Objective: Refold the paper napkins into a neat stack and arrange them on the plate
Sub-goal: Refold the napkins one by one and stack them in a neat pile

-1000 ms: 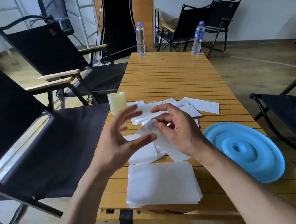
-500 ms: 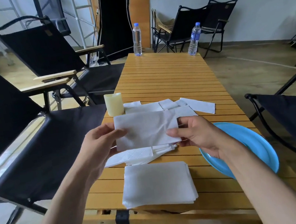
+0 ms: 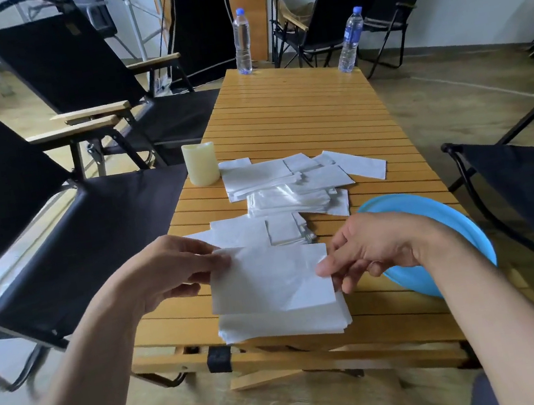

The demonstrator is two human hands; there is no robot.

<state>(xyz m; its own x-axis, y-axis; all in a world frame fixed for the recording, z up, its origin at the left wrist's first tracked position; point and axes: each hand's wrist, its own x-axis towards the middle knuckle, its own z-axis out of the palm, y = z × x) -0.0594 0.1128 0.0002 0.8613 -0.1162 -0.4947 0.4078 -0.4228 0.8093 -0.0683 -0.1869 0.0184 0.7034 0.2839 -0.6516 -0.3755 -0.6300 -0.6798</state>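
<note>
A folded white napkin (image 3: 270, 280) is stretched flat between my hands, just above a neat stack of folded napkins (image 3: 286, 320) at the table's near edge. My left hand (image 3: 172, 272) pinches its left edge. My right hand (image 3: 366, 250) pinches its right edge. Several loose unfolded napkins (image 3: 287, 182) lie scattered across the middle of the table. The blue plate (image 3: 433, 212) sits at the right edge of the table, partly hidden behind my right wrist.
A cream candle (image 3: 201, 168) stands at the table's left edge beside the loose napkins. Two water bottles (image 3: 242, 46) (image 3: 349, 40) stand at the far end of the wooden slat table (image 3: 297, 111). Black folding chairs (image 3: 51, 206) flank both sides.
The napkin went from crumpled between my hands to spread flat, then came down and toward me over the near stack. The view shifted downward.
</note>
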